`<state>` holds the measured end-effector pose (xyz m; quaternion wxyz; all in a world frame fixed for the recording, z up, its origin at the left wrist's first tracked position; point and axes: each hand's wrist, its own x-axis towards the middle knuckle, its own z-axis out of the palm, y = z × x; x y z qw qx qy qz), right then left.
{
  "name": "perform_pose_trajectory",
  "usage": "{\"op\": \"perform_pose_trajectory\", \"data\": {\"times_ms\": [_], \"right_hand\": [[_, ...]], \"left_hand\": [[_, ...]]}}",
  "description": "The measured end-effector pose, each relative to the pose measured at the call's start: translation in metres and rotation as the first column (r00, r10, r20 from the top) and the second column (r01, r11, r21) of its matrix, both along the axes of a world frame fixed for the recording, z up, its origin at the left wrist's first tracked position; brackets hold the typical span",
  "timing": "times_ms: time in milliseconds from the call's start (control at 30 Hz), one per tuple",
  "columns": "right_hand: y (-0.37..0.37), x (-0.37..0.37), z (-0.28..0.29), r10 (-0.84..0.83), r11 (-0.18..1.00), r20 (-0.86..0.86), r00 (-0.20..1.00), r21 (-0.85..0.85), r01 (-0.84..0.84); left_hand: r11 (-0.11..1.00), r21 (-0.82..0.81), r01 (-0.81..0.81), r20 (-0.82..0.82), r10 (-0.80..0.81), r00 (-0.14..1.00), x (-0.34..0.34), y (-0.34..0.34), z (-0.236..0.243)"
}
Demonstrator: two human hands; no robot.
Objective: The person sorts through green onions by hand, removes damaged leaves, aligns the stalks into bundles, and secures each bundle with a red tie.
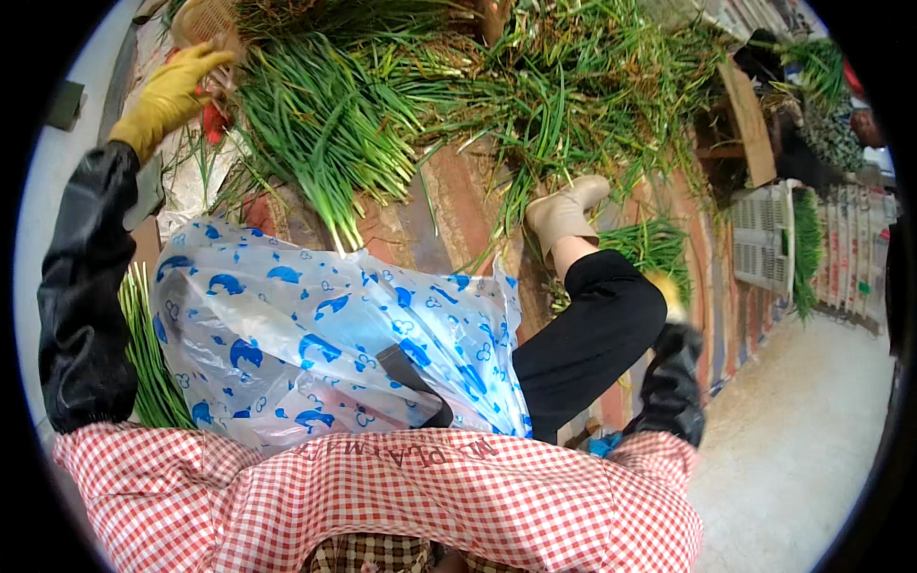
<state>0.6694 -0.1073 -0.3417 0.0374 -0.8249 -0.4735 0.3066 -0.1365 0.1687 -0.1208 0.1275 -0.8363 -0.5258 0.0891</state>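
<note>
Long-leaved greens lie in a broad heap across the striped mat before you, one bundle pointing its pale stems your way. Your left arm stretches forward and out sideways, its yellow-gloved left hand near that bundle, fingers spread, grip loose. Your right arm reaches forward beside your knee; the right hand blurs near a smaller bunch, so you can't tell its grip. Far right, a white crate has greens along one edge, inside or beside unclear. A beige basket sits just beyond your left fingertips.
</note>
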Motion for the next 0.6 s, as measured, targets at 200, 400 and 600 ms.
{"op": "perform_pose_trajectory", "data": {"times_ms": [200, 400, 600], "right_hand": [[-0.097, -0.076, -0.042, -0.048, 0.967, 0.003, 0.999, -0.249, 0.048], [-0.076, -0.067, -0.065, 0.091, 0.992, 0.043, 0.995, -0.09, -0.087], [0.079, -0.142, -0.07, 0.004, 1.0, 0.167, 0.986, -0.022, 0.0]], "left_hand": [[0.988, -0.1, 0.114, 0.424, -0.062, 0.904, 0.023, -0.118, 0.02], [0.969, -0.208, 0.131, 0.555, 0.007, 0.832, -0.013, -0.155, -0.001], [0.785, -0.612, -0.093, 0.493, 0.471, 0.731, 0.007, -0.155, -0.029]]}}
